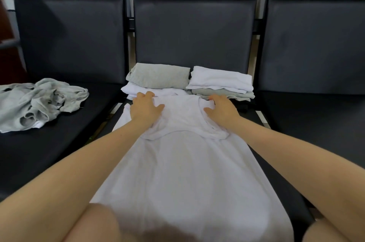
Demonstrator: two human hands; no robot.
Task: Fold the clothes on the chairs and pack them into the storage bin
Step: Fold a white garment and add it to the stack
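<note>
Now both hands are lying on the far end of the white shirt (pixel 183 162), which is stretching along the middle chair seat (pixel 276 162): the left hand (pixel 145 108) and the right hand (pixel 222 108) are pressing with loosely spread fingers, gripping nothing, probably to flatten the folded-in sleeves. Two folded piles, the left stack (pixel 158 78) and the right stack (pixel 221 82), are waiting just beyond, while one crumpled grey heap (pixel 39 101) is lying on the left chair; no storage bin is showing.

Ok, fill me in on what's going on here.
A person is folding a white shirt spread along the middle chair. The left hand and right hand press flat on its far end, where the sleeves are already turned in. Behind it sit two folded stacks. A grey heap still waits unfolded on the left chair. No storage bin is in view.
</note>
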